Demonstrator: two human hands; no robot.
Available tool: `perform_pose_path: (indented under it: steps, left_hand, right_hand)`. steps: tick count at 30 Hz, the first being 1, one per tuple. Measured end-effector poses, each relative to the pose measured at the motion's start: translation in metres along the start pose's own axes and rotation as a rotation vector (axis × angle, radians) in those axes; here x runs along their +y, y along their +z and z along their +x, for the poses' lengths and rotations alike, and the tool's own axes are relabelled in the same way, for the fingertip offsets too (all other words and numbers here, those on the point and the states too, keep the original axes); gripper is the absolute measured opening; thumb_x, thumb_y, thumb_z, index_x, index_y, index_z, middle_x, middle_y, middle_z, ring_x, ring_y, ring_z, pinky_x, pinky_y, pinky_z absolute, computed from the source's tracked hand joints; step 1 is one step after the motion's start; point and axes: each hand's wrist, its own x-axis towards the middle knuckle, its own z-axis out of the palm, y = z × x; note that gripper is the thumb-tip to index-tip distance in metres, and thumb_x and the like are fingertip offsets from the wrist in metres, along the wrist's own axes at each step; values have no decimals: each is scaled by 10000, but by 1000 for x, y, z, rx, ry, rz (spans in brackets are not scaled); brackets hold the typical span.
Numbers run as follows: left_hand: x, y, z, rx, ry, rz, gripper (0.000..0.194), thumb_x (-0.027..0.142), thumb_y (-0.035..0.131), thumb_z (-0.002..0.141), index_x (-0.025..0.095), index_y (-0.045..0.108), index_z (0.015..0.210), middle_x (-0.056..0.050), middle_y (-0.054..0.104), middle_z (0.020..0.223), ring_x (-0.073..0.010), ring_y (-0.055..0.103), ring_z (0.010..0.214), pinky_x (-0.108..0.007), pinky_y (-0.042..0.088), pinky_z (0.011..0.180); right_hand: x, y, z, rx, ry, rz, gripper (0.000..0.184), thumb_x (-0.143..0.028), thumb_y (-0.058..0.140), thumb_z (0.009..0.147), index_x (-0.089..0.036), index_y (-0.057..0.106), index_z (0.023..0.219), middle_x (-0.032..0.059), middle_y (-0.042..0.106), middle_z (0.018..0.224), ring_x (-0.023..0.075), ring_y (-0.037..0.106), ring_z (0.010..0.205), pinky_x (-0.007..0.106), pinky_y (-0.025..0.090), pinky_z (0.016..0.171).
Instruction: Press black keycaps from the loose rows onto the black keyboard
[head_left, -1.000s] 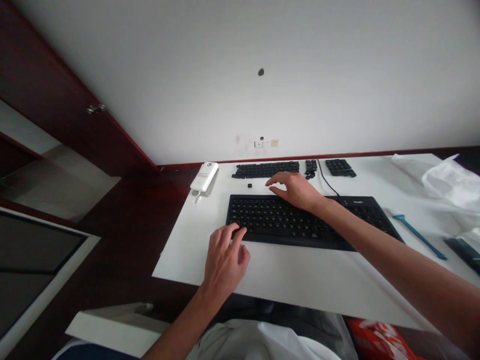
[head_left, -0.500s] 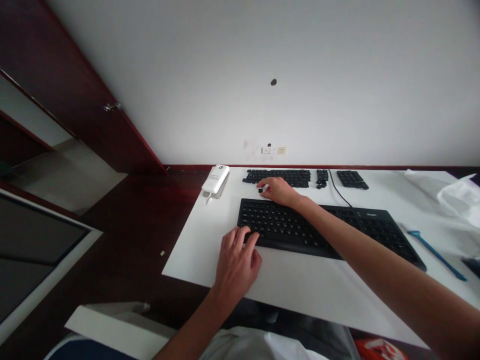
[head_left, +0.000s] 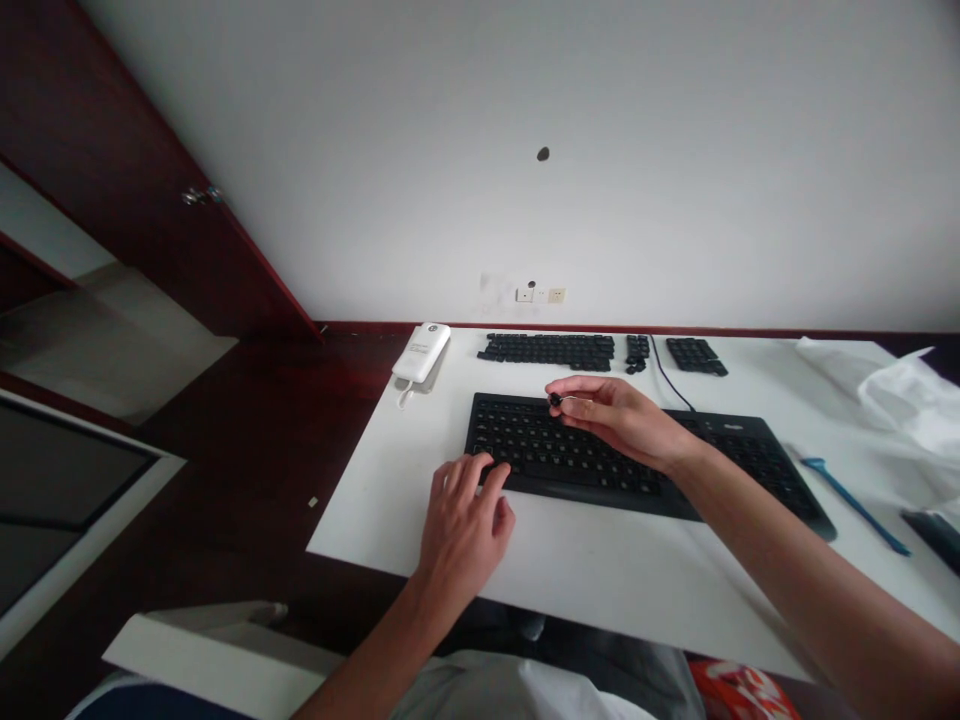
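A black keyboard (head_left: 750,455) lies across the white table (head_left: 600,570). My left hand (head_left: 461,525) rests with fingers spread on the keyboard's near left corner. Above the keyboard's middle, my right hand (head_left: 619,420) pinches a small black keycap (head_left: 555,400) between thumb and fingertips. Rows of loose black keycaps (head_left: 551,350) lie in groups along the far edge of the table, with a smaller cluster (head_left: 637,353) and a block (head_left: 696,356) to their right.
A white power bank (head_left: 422,352) with a short cord sits at the far left corner. A blue tool (head_left: 855,503), a dark flat object (head_left: 934,535) and a white plastic bag (head_left: 900,395) lie at the right. The keyboard cable (head_left: 664,380) runs back toward the wall.
My right hand reached to a lone keycap beyond the keyboard, picked it up and drew back over the keys with it. My left hand stayed on the keyboard's corner.
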Motion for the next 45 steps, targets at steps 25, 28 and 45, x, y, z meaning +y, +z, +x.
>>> perform_pose_path:
  steps: [25,28,45]
  left_hand:
    - [1,-4,0,-20,-41,32,542,162,628,904,172,529,1437,-132,645,1295,-302,585,1214,-527,471,1082]
    - [1,-4,0,-15,-39,30,534,161,622,906,176,531,1432,-137,648,1289,-305,586,1210,-532,475,1075]
    - [0,-2,-2,-7,-31,29,514,138,623,904,188,554,1411,-137,644,1306,-307,593,1216,-526,500,1063]
  right_hand:
    - [46,55,-23,-40,-415,-1037,203,-126,705,941,-220,769,1110,47,773,1057,216,730,973,372,604,890]
    - [47,58,-23,-59,-446,-1097,184,-123,683,959,-213,765,1098,59,761,1042,227,711,973,387,601,870]
    - [44,90,-47,-44,-665,-1692,83,-103,663,918,-119,719,977,98,657,903,270,586,821,423,533,724]
